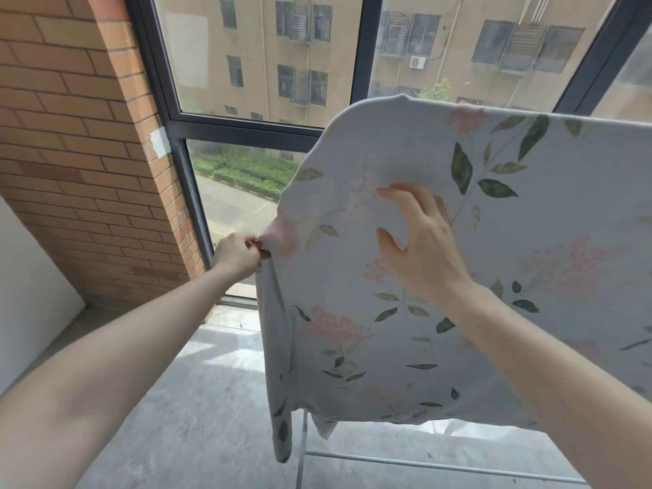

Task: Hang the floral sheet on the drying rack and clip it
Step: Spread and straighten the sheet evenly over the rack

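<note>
So the left hand (pixel 240 255) is pinching the left edge of the floral sheet (pixel 458 277), fingers curled tight around a bunched bit of fabric, and there's something small and brownish poking out between the fingertips, maybe a clip, but I honestly can't tell. The right hand (pixel 420 241) is spread wide and loose against the front face of the sheet, fingers fanned, thumb out, holding nothing, just steadying or smoothing the cloth. The sheet itself is already draped over the top of the drying rack (pixel 388 460), hanging down the near side with its left edge gathered into a long fold, and only the rack's grey legs and a lower bar show underneath. Behind it is a big window (pixel 247 125) and a brick wall (pixel 70 153) on the left, grey floor (pixel 194 400) below. My read is the hanging part is basically done and we're at the clipping step on the left edge. Next move probably needs that edge pulled flat and held right against the rack's bar so a clip can bite both, and since the bar is hidden under the cloth, it'll take some feeling around.
</note>
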### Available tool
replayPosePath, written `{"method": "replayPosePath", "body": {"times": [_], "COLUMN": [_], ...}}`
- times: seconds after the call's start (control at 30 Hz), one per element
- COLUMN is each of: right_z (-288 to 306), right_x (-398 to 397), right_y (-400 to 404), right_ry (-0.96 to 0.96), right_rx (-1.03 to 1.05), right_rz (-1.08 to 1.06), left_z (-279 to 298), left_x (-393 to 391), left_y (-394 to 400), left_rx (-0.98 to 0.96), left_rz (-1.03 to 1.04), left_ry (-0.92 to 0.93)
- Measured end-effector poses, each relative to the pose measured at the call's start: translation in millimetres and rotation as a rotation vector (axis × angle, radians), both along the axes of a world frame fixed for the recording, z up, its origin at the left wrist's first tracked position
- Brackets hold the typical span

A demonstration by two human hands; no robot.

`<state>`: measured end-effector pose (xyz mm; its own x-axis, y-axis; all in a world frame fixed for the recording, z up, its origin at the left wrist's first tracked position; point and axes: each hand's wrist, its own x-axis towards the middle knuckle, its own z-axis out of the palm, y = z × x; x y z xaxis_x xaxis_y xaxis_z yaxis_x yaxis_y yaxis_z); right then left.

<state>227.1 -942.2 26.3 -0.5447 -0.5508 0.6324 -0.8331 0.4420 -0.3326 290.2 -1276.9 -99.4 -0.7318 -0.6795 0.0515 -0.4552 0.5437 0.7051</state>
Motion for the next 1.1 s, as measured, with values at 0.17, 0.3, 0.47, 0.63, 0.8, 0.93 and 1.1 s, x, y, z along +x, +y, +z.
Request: {"method": "replayPosePath", "body": {"times": [0.17, 0.3, 0.47, 0.63, 0.8, 0.93, 1.1], "right_z": [48.2, 101.1, 123.4, 115.5, 116.7, 116.4, 111.6], "right_x": [-2.7, -11.2, -34.1, -43.5, -45.4, -44.6, -43.9], "right_y": [-6.7, -16.1, -21.3, -21.0, -20.9, -23.2, -23.3], "right_ry": [0.206, 0.256, 0.087, 0.097, 0.099, 0.106, 0.116], "right_rx": [-0.111, -0.092, 0.058, 0.096, 0.104, 0.094, 0.077], "right_rz": [0.031, -0.047, -0.170, -0.199, -0.202, -0.196, -0.195], "left_z": [56.4, 71.8, 54.8, 20.5, 13.2, 17.3, 39.0], "left_x": [-31.8, -59.2, -76.6, -82.3, -80.1, -80.3, -60.9], "left_y": [-5.0, 1.7, 33.7, 53.2, 57.2, 43.9, 54.0], "left_rx": [-0.034, 0.097, 0.499, 0.701, 0.645, 0.479, 0.532], "left_rz": [0.003, -0.006, -0.146, -0.347, -0.368, -0.056, -0.405], "left_ry": [0.168, 0.167, 0.044, -0.222, -0.321, 0.001, -0.203]}}
